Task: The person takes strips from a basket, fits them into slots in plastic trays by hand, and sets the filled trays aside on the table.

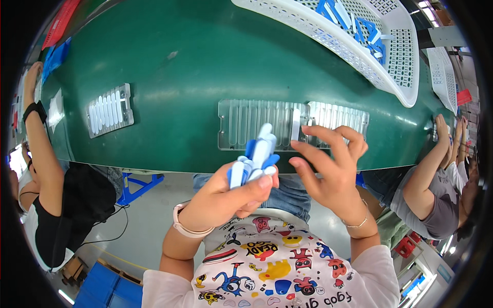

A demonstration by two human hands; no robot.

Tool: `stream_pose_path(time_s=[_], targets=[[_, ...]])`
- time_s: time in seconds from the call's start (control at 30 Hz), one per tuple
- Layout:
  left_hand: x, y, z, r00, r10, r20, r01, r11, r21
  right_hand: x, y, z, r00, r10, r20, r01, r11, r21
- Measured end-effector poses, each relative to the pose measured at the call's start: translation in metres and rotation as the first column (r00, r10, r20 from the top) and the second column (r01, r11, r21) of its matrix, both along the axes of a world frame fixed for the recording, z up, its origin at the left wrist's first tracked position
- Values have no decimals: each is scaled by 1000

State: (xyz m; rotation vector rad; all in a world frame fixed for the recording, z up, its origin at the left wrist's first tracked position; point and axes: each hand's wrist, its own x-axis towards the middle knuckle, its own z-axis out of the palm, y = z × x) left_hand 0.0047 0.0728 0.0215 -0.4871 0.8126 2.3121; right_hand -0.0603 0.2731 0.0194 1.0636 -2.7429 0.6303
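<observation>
My left hand [226,197] is closed round a bunch of flat, round-ended plastic strips [263,149], pale white and blue, held just over the table's near edge. Fingers spread, my right hand [331,167] hovers at the right end of a clear slotted tray [246,124]. One white strip [296,123] lies in a slot at that end, close by my right index finger. Against this tray stands a second clear slotted tray [354,115], partly hidden behind my right fingers.
A white perforated basket [359,64] with loose blue and white pieces sits at the far right of the green table [174,92]. Toward the left lies another clear tray [128,105] holding several white strips. Co-workers' arms [46,149] show at both sides.
</observation>
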Motion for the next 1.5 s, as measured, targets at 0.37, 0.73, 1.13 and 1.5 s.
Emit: stream_pose_path(time_s=[0.37,0.73,1.13,1.5], targets=[[-3,-3,-4,997,-70,37,71,997,-40,-12,-12,13,592,252,765,396,736,-549],[-6,-10,-7,999,7,54,-6,1000,-10,-29,-9,17,464,328,823,505,665,-550],[1,-6,-4,998,-6,-67,-3,991,-132,-97,-34,17,739,428,520,-443,891,-103],[-1,-1,-4,890,-186,-416,-185,686,-703,-63,-39,31,662,420,620,-168,890,-424]])
